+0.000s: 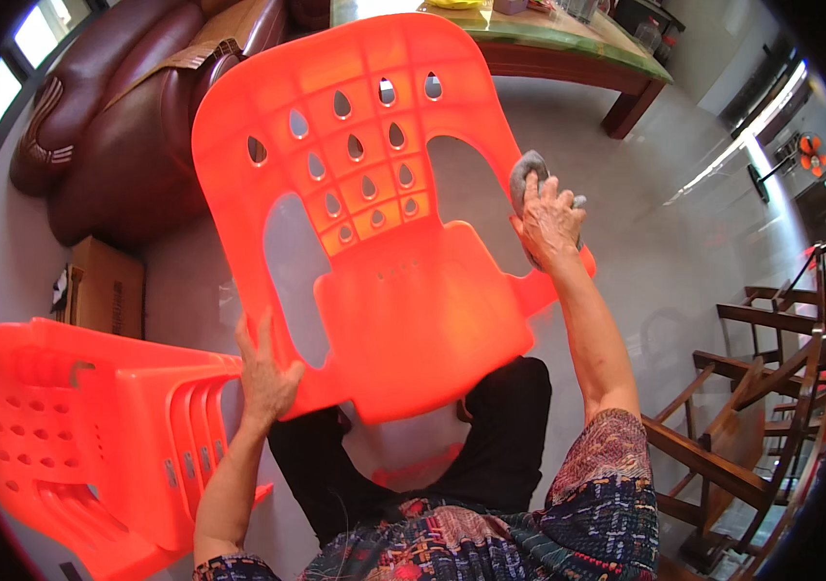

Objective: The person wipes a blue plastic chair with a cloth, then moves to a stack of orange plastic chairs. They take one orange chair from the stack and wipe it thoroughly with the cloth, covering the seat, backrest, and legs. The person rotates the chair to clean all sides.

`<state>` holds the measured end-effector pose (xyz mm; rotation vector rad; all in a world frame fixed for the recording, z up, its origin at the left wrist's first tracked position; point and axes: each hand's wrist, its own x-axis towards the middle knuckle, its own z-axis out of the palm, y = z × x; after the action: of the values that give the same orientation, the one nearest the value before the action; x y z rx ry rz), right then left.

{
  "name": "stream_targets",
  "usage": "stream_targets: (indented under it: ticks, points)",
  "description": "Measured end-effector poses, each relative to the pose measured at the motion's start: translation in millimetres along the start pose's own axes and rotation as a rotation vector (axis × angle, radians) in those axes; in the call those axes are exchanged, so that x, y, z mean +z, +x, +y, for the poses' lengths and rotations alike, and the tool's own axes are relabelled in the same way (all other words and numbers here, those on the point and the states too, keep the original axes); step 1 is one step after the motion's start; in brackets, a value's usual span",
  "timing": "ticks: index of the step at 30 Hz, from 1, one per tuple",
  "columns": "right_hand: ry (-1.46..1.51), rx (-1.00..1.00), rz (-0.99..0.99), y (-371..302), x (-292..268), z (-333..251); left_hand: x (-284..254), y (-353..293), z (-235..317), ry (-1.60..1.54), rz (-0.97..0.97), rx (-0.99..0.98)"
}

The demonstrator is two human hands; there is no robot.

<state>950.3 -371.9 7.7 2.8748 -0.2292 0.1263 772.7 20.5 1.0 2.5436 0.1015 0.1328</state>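
Observation:
A red-orange plastic armchair (422,334) stands in front of me, its seat above my knees and its backrest with drop-shaped holes leaning away. My left hand (267,376) grips the chair's left armrest, thumb and fingers apart around the edge. On the other side my right hand (550,221) presses a grey cloth (529,172) against the right edge, where backrest and armrest meet. The cloth is bunched under its fingers, and part of it is hidden by the hand.
Several stacked red plastic chairs (132,436) stand at my left. Beyond them are a cardboard box (108,289) and a brown leather sofa (132,126). A green-topped table (568,53) is at the back. Wooden chairs (752,407) crowd the right, with a fan (808,155) farther off.

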Motion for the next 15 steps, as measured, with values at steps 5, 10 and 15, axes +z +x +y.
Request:
stream_targets:
  ticks: [5, 10, 15]
  points:
    - [0.013, -0.086, 0.101, -60.5, 6.7, 49.7, 10.2, 2.2, -2.3, 0.015, 0.033, 0.047]
    - [-0.006, -0.261, 0.287, -85.8, 14.6, 67.1, 6.6, 0.9, -6.1, 0.032, 0.048, 0.046]
    - [-0.217, -0.396, 0.394, -52.5, 13.1, 41.7, 6.6, -0.5, -2.6, -0.012, 0.015, 0.000]
